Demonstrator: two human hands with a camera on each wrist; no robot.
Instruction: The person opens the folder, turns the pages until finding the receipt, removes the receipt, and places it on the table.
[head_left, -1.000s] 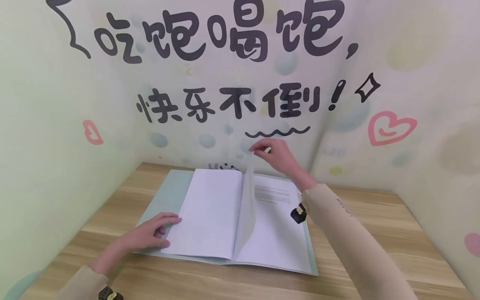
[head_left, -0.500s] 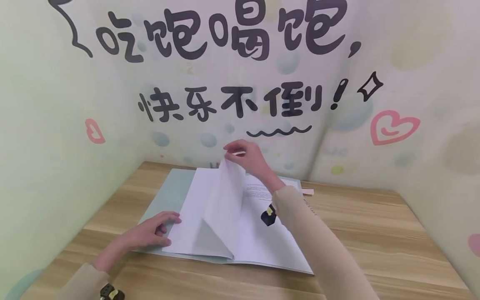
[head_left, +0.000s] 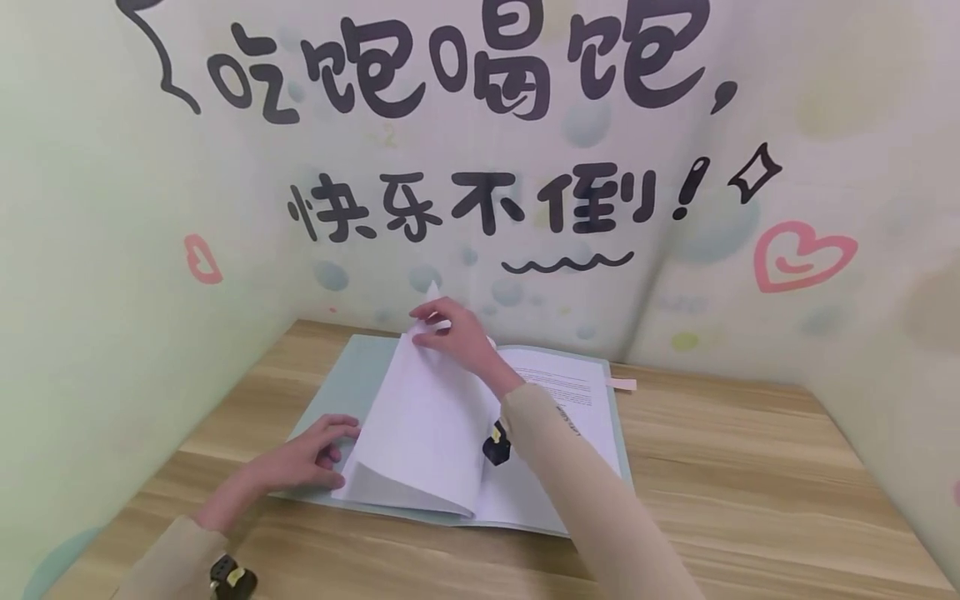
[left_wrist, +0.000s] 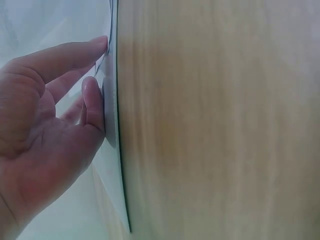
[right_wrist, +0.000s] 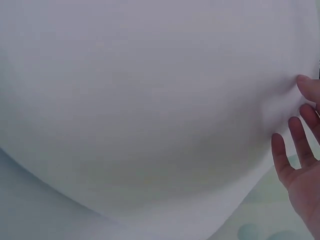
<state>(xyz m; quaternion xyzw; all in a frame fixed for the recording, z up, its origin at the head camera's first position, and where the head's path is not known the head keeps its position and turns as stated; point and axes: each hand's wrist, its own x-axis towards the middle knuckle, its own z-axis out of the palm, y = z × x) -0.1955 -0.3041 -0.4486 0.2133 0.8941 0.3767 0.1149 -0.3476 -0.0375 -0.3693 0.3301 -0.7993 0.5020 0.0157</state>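
A booklet with a light blue cover (head_left: 352, 358) lies spread on the wooden table, white pages inside. Its right-hand page (head_left: 555, 392) carries lines of small print. My right hand (head_left: 461, 337) pinches the top edge of a white page (head_left: 435, 417), which bends over the left half with its lower edge lifted. The right wrist view shows thumb and fingers at the edge of that page (right_wrist: 150, 100). At the booklet's left edge, my left hand (head_left: 311, 454) rests with fingers relaxed. In the left wrist view, the left hand's fingertips (left_wrist: 100, 46) touch the paper's edge.
The wooden table (head_left: 750, 467) extends to the right and in front of the booklet. A pink strip (head_left: 621, 384) sticks out from the booklet's right edge. Walls stand behind and on both sides, the back wall (head_left: 480, 142) bearing large black lettering.
My right hand has moved left with the page, from upright near the spine to over the left half. The left hand stays at the left edge. The head view has shifted slightly.
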